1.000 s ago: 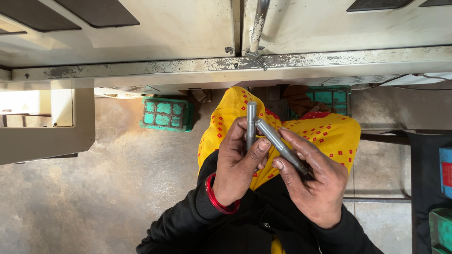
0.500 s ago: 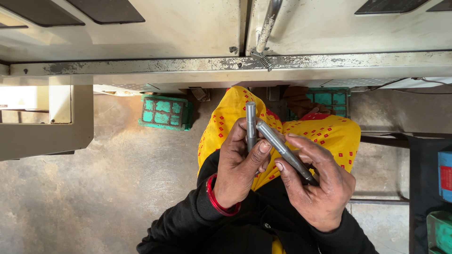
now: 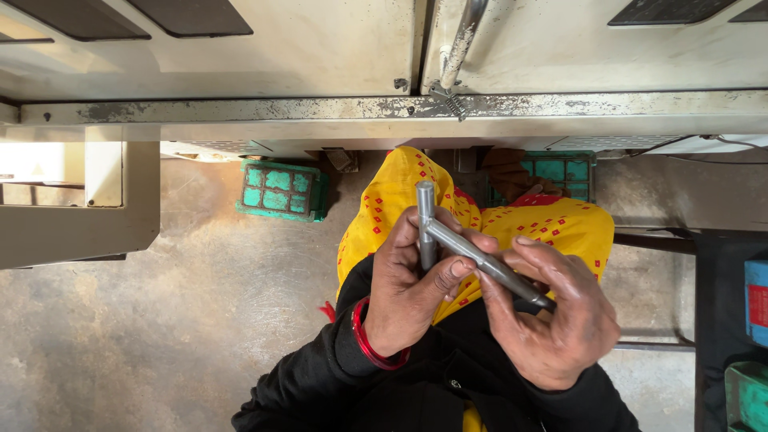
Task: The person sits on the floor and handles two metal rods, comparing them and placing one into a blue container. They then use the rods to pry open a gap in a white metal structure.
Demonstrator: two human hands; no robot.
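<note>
My left hand [image 3: 408, 296], with a red bangle on the wrist, grips an upright grey metal rod [image 3: 426, 210] over my lap. My right hand [image 3: 552, 316] holds a second grey metal rod [image 3: 480, 258] slantwise, its upper end touching the upright rod just below its top. Both hands sit above yellow cloth with red dots [image 3: 552, 228] and my black sleeves. The lower ends of both rods are hidden in my fingers.
A cream metal machine bench [image 3: 320, 112] with a worn edge runs across the top, with a metal lever [image 3: 460, 48] rising from it. Green pedals [image 3: 280, 190] [image 3: 564, 170] rest on the concrete floor. A dark rack with blue and green boxes [image 3: 756, 300] stands at right.
Both hands with the rods have shifted slightly; the slanted rod's tip now meets the upright rod a little higher. Otherwise the same grip.
</note>
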